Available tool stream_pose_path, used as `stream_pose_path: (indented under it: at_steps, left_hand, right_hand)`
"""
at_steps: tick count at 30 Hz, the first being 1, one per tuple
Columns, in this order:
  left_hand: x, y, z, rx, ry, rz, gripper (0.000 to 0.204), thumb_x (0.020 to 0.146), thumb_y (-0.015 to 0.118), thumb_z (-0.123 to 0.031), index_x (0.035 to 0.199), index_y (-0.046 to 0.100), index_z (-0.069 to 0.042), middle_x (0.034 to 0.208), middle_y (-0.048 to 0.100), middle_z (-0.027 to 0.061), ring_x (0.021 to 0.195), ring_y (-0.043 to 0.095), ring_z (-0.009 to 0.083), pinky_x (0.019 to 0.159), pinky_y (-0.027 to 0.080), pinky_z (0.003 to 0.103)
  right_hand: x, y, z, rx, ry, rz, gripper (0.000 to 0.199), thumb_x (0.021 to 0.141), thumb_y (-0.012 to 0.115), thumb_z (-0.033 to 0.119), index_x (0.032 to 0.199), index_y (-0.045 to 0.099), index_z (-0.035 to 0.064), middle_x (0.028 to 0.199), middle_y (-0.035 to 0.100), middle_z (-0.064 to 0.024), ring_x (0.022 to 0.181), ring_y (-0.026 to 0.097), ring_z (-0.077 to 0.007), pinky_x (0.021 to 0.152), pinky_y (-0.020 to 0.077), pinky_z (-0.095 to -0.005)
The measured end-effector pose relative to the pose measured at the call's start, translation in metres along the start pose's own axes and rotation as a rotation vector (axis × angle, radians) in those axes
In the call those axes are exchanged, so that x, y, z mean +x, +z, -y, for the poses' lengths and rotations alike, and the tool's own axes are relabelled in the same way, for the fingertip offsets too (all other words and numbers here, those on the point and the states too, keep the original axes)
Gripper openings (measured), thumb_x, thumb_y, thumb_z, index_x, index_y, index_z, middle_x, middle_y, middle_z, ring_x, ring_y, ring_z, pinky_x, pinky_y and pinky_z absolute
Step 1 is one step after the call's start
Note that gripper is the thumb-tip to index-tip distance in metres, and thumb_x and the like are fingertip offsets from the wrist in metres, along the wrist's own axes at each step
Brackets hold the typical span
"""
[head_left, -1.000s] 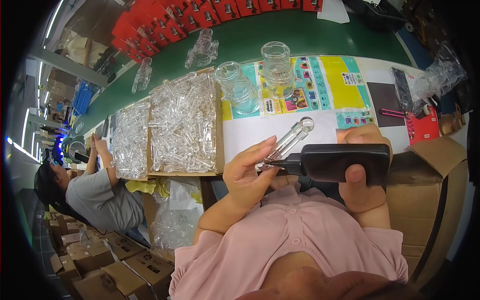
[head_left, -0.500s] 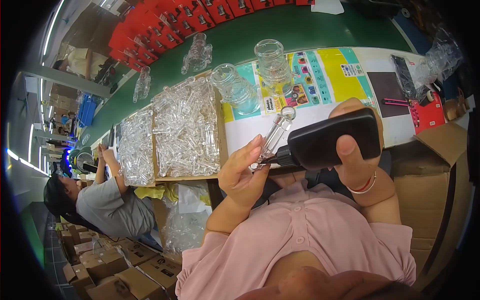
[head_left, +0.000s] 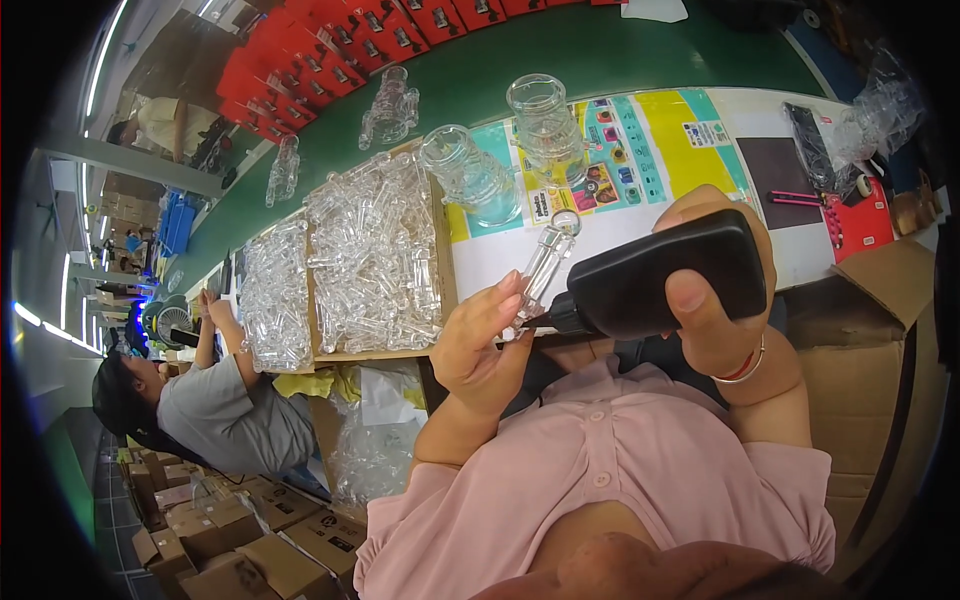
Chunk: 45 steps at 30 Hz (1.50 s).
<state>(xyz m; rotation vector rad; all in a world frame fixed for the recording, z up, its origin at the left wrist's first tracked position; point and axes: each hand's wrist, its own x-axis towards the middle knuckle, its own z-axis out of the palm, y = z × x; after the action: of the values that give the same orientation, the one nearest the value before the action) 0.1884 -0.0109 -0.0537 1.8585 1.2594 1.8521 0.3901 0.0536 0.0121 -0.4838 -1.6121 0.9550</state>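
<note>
My left hand (head_left: 480, 352) pinches the lower end of a small clear plastic tube-shaped part (head_left: 547, 264) with a ring at its top. The part is tilted, its ring end pointing away from me. My right hand (head_left: 712, 325) is wrapped round a black squeeze bottle (head_left: 650, 280), thumb on the near side. The bottle lies sideways, and its narrow nozzle (head_left: 558, 316) points left at the part's lower end, by my left fingertips. Whether the tip touches the part, and whether anything flows out, I cannot make out.
Left of my hands, a cardboard box (head_left: 447, 250) holds many similar clear parts. Two larger clear jar-like pieces (head_left: 550, 130) stand on a colourful printed sheet (head_left: 665, 150). Pink tweezers (head_left: 795, 198) lie at right, near an open carton (head_left: 885, 285). A co-worker (head_left: 225, 420) sits at left.
My right hand and the bottle have shifted slightly right, with the nozzle still at the part's lower end. My left hand and the clear part have edged a little left.
</note>
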Motion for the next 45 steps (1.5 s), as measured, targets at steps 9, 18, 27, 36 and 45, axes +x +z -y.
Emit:
stream_pose_path:
  at_steps: [9,18,27,36,45]
  left_hand:
    - [0.002,-0.004,0.006,0.118,0.053,0.016,0.038,0.059,0.063,0.011,0.095,0.060,0.001,0.099,0.061,0.0168,0.087,0.060,0.0266,0.077,0.047,0.031]
    - [0.002,-0.002,0.000,0.063,-0.096,0.044,0.043,0.058,0.063,0.012,0.100,0.059,0.002,0.101,0.061,0.0172,0.096,0.059,0.0259,0.084,0.045,0.031]
    - [0.001,-0.006,-0.011,-0.688,-0.437,0.126,0.040,0.074,0.057,0.011,0.105,0.036,-0.002,0.109,0.052,0.0258,0.102,0.054,0.0285,0.088,0.044,0.036]
    - [0.002,-0.012,-0.011,-0.886,-0.633,0.239,0.036,0.076,0.060,0.005,0.101,0.036,-0.005,0.109,0.051,0.0280,0.102,0.055,0.0302,0.080,0.050,0.038]
    - [0.000,-0.012,-0.008,-0.870,-0.602,0.186,0.035,0.076,0.060,0.005,0.101,0.037,-0.004,0.108,0.051,0.0300,0.102,0.054,0.0316,0.087,0.046,0.038]
  right_hand:
    - [-0.003,0.002,0.012,-0.189,-0.286,0.173,0.039,0.066,0.070,0.004,0.100,0.052,-0.0025,0.086,0.057,-0.0123,0.073,0.056,-0.0252,0.063,0.0451,-0.0300]
    - [-0.014,0.011,0.002,-0.200,-0.706,0.238,0.028,0.070,0.061,0.005,0.093,0.054,-0.0077,0.084,0.053,-0.0160,0.058,0.053,-0.0199,0.047,0.0433,-0.0282]
    - [-0.027,0.003,0.002,-0.062,-0.465,0.205,0.044,0.073,0.070,0.020,0.104,0.045,0.0008,0.090,0.049,-0.0146,0.062,0.055,-0.0232,0.051,0.0468,-0.0303]
    - [-0.031,-0.002,0.008,-0.020,-0.220,0.177,0.036,0.078,0.064,0.021,0.104,0.044,0.0062,0.092,0.045,-0.0114,0.067,0.055,-0.0221,0.056,0.0479,-0.0308]
    - [-0.031,-0.005,-0.002,-0.065,-0.483,0.315,0.044,0.070,0.071,0.012,0.104,0.044,0.0015,0.098,0.047,-0.0162,0.069,0.058,-0.0260,0.052,0.0489,-0.0326]
